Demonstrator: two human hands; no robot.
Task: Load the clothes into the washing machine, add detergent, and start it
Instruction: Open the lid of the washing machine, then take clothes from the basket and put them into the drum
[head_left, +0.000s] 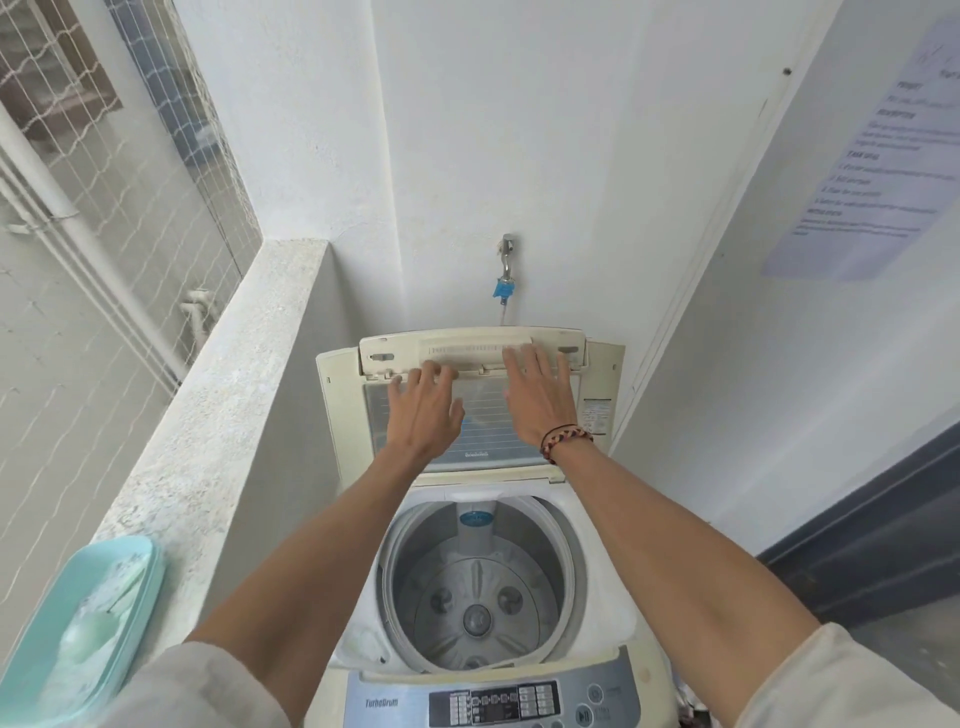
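Note:
A cream top-loading washing machine (639, 670) stands below me with its lid (483, 431) folded up against the back. The grey drum (478, 582) is bare, with no clothes in it. My left hand (423, 410) rests flat on the raised lid's left part, fingers spread. My right hand (540, 400), with a braided band on the wrist, lies flat on the lid's right part. The control panel (498, 704) runs along the bottom edge. A turquoise tub (88, 629) of white powder with a pale scoop sits on the ledge at the lower left. No clothes are in view.
A concrete ledge (234, 395) runs along the left under a netted window. A tap with a blue hose fitting (505, 286) sticks out of the back wall. A printed sheet (872, 161) hangs on the right wall above a dark blue skirting.

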